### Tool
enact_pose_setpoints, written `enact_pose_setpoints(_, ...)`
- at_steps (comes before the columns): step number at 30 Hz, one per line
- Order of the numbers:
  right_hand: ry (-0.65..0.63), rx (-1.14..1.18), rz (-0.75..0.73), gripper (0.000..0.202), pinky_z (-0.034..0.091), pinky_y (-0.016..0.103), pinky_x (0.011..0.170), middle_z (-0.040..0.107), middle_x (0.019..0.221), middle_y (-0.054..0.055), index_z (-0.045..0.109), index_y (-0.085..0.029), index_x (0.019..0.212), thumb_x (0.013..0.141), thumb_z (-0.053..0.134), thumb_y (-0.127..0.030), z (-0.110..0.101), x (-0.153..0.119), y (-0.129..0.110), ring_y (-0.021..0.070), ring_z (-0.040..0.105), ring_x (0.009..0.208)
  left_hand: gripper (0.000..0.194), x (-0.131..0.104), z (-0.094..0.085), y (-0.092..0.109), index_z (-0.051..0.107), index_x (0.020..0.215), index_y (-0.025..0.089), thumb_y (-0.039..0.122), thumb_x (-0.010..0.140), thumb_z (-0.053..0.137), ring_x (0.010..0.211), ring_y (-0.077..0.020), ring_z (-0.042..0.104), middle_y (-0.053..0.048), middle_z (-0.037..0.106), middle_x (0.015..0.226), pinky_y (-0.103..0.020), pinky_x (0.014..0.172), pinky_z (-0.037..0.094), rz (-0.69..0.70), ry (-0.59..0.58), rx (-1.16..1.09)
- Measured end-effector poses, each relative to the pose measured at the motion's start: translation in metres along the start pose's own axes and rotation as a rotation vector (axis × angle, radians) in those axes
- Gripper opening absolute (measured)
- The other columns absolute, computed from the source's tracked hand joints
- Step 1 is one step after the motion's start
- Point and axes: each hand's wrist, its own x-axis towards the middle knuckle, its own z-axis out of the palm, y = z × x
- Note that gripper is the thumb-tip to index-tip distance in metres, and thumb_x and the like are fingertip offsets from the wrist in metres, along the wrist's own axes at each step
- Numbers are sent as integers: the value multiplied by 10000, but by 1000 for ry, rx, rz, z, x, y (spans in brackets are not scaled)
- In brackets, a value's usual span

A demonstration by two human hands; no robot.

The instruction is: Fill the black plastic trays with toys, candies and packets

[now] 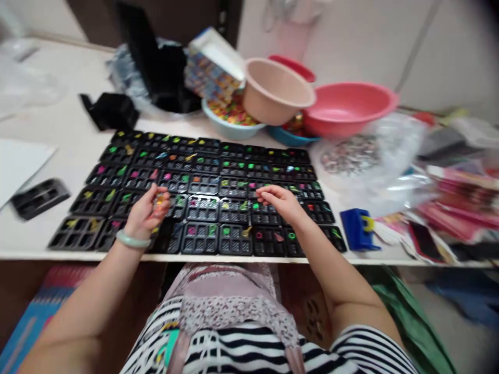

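Note:
Rows of black compartment trays point(202, 209) cover the front middle of the table, with small coloured pieces in their upper compartments. Over the left part of the rows, my left hand point(147, 210) is turned partly upward, its fingers curled around small yellow and orange pieces. A pale green bangle point(133, 239) circles that wrist. My right hand point(278, 201) hovers above the trays right of centre, thumb and fingertips pressed together; anything between them is too small to make out.
Behind the trays are a light blue bowl of colourful pieces point(230, 127), a beige basin point(277, 91) and a pink basin point(349, 106). Plastic bags point(401, 150), a blue tape dispenser point(356, 228) and a phone point(424, 240) lie right. A separate black tray point(41, 198) sits left.

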Motion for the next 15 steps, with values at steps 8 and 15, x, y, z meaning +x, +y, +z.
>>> enact_pose_setpoints(8, 434, 424, -87, 391, 498, 193, 629, 745, 884, -21, 695, -222, 924, 655, 863, -451, -120, 53, -9, 78, 647, 718, 494, 24, 150, -20, 608, 733, 158, 292, 1106, 314, 359, -60, 452, -4, 547, 576, -121, 280, 296, 40, -168, 248)
enact_pose_setpoints(15, 459, 428, -52, 448, 492, 210, 594, 718, 832, -13, 674, -220, 898, 607, 891, -482, -167, 73, 8, 98, 634, 680, 458, 89, 306, 24, 554, 730, 162, 383, 1101, 404, 378, -51, 448, -2, 528, 553, -128, 326, 273, 295, -289, 308)
